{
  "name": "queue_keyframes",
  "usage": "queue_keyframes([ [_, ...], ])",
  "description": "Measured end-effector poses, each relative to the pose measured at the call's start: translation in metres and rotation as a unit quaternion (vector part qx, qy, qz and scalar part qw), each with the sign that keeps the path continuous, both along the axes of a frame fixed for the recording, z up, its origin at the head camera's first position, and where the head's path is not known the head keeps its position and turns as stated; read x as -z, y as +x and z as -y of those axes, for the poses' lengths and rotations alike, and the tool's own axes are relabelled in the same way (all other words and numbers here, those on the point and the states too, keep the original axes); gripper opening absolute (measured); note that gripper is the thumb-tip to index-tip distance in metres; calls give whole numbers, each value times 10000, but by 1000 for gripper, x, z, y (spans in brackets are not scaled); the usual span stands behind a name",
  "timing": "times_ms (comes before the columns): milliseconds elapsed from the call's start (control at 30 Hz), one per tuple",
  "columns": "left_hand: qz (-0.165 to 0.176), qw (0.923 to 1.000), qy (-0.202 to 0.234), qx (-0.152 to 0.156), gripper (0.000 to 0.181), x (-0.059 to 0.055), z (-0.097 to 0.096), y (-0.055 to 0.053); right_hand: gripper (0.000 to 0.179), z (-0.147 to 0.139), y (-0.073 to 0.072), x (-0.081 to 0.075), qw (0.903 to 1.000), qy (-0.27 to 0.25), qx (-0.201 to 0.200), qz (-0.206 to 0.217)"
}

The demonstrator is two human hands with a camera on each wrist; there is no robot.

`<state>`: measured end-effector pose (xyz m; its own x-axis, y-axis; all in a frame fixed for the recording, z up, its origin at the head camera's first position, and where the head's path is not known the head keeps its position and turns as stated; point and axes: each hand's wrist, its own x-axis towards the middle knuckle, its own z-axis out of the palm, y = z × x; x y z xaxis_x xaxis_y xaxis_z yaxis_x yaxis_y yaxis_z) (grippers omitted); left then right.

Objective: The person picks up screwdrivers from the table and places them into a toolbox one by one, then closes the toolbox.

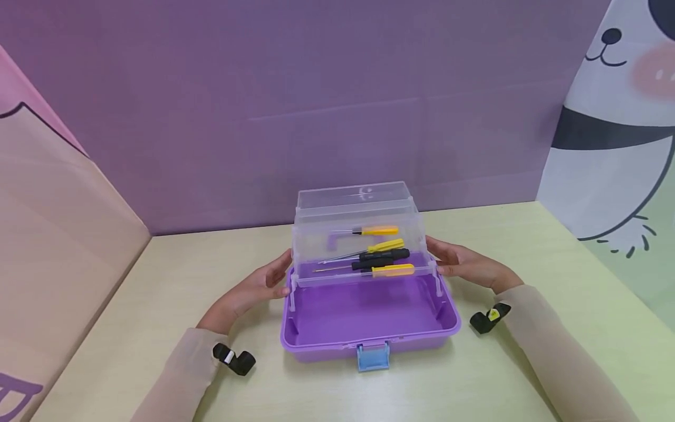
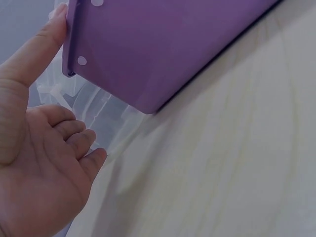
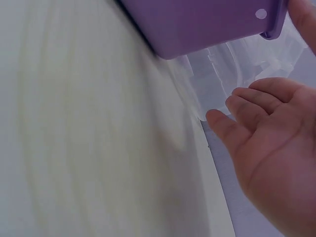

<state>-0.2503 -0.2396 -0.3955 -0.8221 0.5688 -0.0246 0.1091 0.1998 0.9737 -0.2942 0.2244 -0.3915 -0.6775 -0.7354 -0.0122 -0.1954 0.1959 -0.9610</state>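
A purple toolbox (image 1: 369, 310) stands on the table, its clear lid (image 1: 353, 196) tipped back. Several screwdrivers (image 1: 392, 270) with yellow or black handles lie in the clear raised tray (image 1: 308, 279). At the box's left side is my left hand (image 1: 253, 293), thumb against the rim and the other fingers loosely bent beside the clear plastic. My right hand (image 1: 469, 265) mirrors it on the right, its thumb at the rim (image 3: 276, 24) and its fingers extended near the clear part. Neither hand visibly curls round the box.
A blue latch (image 1: 373, 356) hangs down at the box's front. The pale wooden table (image 1: 158, 305) runs back to a purple wall cloth (image 1: 237, 117). Printed cartoon panels (image 1: 606, 135) flank both sides. Black wrist cameras (image 1: 234, 358) sit at both sleeves.
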Motion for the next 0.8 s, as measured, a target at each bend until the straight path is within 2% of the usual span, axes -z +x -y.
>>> queue_keyframes([
  [267, 59, 9999, 131, 90, 101, -2, -1, 0, 80, 0, 1, 0, 9996, -220, -138, 93],
  [800, 48, 9989, 293, 358, 111, -3, 0, -1, 88, 2, 3, -6, 9997, -85, -189, 135],
])
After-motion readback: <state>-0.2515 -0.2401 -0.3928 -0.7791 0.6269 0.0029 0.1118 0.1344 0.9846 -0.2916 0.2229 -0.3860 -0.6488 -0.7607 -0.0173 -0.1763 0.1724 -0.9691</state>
